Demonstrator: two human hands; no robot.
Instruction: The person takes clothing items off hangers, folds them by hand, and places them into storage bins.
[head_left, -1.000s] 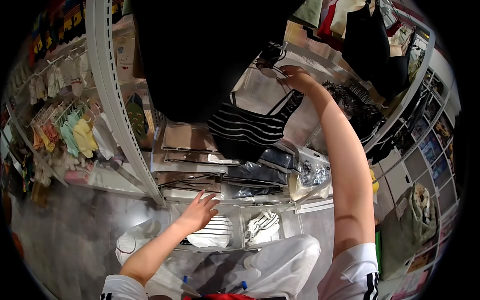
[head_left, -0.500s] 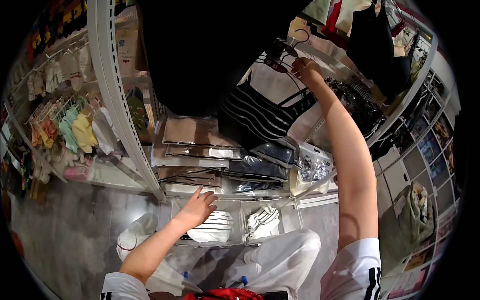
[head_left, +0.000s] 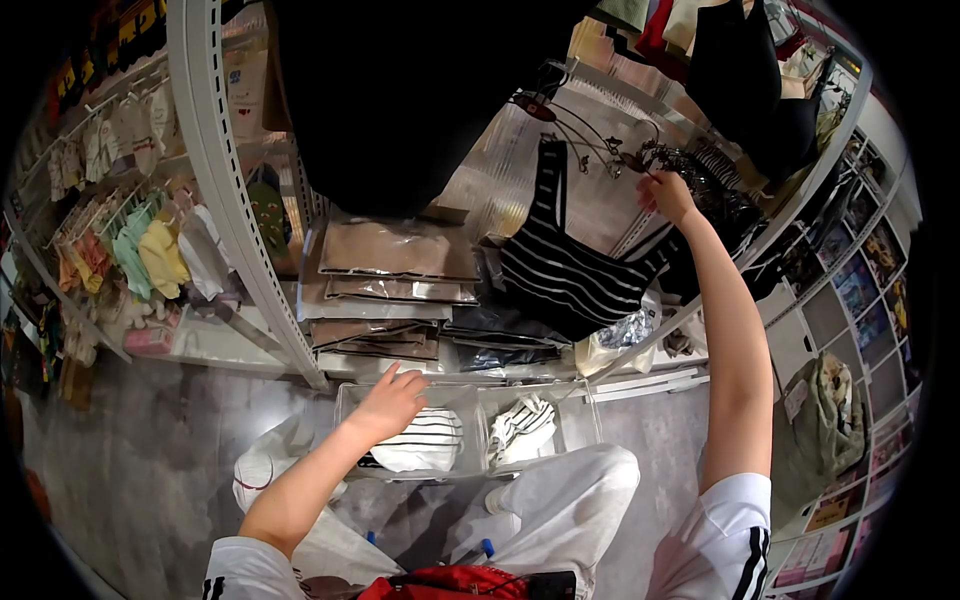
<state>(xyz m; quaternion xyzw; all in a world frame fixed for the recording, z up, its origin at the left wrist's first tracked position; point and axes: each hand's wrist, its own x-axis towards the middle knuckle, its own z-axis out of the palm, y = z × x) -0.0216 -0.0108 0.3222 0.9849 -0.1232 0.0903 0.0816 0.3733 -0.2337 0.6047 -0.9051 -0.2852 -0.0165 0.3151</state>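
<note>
My right hand (head_left: 667,196) is closed on a dark clothes hanger (head_left: 633,162). Below and left of it hangs a black bra top with white stripes (head_left: 575,280), its straps reaching up towards the hangers. The exact grip is partly hidden behind my fingers. My left hand (head_left: 392,404) is empty, its fingers apart, above the left compartment of a clear bin (head_left: 472,474). In that compartment lies a folded white striped garment (head_left: 428,440). A crumpled white striped garment (head_left: 523,430) sits in the right compartment.
Packaged beige garments (head_left: 395,250) and dark packets (head_left: 510,325) are stacked on the low shelf. A large black garment (head_left: 400,100) hangs in front, and a metal upright (head_left: 235,190) stands left. Several dark hangers (head_left: 705,195) bunch at right, near a green bag (head_left: 815,430).
My right hand has moved right and down with the hanger. The striped bra top has swung right, over the dark packets. My left hand stays nearly still.
</note>
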